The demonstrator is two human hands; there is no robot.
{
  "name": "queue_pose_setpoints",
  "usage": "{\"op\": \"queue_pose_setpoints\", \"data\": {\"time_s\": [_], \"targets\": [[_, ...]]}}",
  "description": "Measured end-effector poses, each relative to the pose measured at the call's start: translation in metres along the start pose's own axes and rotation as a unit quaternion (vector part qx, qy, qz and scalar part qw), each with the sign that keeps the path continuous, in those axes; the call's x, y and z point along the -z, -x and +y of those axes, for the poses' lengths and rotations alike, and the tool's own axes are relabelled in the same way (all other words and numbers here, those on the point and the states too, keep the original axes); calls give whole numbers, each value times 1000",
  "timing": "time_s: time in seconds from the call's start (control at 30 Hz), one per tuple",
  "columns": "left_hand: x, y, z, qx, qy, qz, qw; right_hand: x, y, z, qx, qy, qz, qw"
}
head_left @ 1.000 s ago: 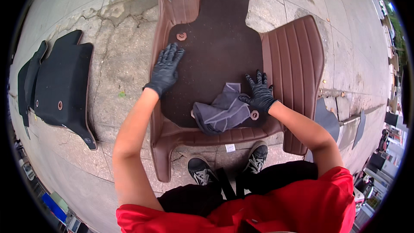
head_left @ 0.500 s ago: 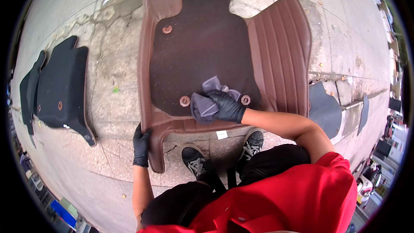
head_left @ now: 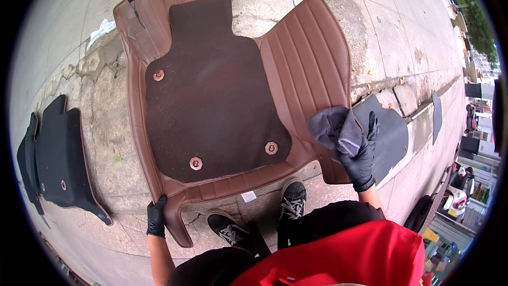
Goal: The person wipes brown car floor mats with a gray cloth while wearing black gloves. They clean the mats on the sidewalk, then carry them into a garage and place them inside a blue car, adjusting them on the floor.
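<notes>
A large brown car floor mat (head_left: 307, 55) with raised, stitched sides stands before me. Its flat dark inner panel (head_left: 211, 111) bears several round brown fasteners. My left hand (head_left: 156, 217), in a black glove, grips the mat's near left edge; the fingertips are partly hidden by it. On the right, my gloved right hand (head_left: 361, 161) has a crumpled grey cloth (head_left: 334, 130) pinched between thumb and palm, with some fingers stretched out. The cloth is off the inner panel, in front of the mat's right side flap.
Black mats (head_left: 59, 151) lie at the left, and a grey mat (head_left: 382, 132) at the right with a smaller grey piece beyond. A white scrap (head_left: 100, 33) is on the cracked pavement. My shoes (head_left: 292, 200) stand just below the mat's near edge. A parked scooter (head_left: 459, 193) shows far right.
My right hand has lifted the cloth off the dark panel and moved right to the side flap. The view has shifted, while my left hand keeps its place on the mat's edge.
</notes>
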State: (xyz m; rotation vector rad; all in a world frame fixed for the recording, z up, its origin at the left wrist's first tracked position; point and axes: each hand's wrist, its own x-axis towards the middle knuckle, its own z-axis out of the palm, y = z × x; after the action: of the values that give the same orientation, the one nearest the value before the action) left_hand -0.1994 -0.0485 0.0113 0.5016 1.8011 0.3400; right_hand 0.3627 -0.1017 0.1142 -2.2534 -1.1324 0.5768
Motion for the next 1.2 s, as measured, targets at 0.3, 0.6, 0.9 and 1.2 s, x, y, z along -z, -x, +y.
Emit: {"op": "queue_pose_setpoints", "data": {"time_s": [0.3,0.6,0.9,1.2], "targets": [[-6,-4,-9,-56,-77,81,992,-8,-54,-18,44,-223,31,973],[-8,-7,-14,-70,-48,84,993,14,-216,-43,220,324,101,914],[-8,-1,-16,-61,-24,96,993,22,1,19,118,286,-25,951],[-13,7,-4,-66,-44,84,993,-6,22,97,-127,-151,8,980]]}}
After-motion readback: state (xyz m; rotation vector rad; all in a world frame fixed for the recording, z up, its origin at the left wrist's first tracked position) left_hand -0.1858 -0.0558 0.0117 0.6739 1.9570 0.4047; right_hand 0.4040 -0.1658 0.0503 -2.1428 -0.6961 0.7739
